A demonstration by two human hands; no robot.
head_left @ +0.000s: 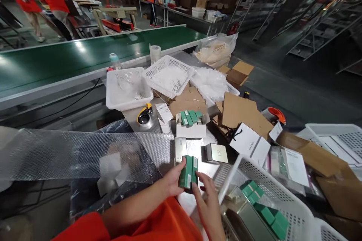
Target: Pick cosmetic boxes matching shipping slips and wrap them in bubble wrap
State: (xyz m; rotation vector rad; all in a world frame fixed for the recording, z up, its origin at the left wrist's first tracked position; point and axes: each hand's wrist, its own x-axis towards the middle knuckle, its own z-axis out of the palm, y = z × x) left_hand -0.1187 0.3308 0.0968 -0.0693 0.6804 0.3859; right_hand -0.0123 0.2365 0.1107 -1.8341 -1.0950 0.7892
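Observation:
My left hand (173,181) is closed around a pair of small green boxes (187,173) with white labels, held side by side over the metal table (195,205). At their lower right edge is my right hand (207,199), its fingers apart and the fingertips against or very near the boxes. Just beyond lies a pale narrow box (180,148) on a strip of bubble wrap (93,154). To its right sits a dark box with a silvery top (218,153). An open white carton (191,131) behind holds more green boxes (189,117).
A white basket (278,188) with green and grey boxes stands at my right. Near it are a white paper bag (249,141) and cardboard (243,111). A tape dispenser (144,116) and white baskets (127,96) stand ahead, before a green conveyor belt (93,58).

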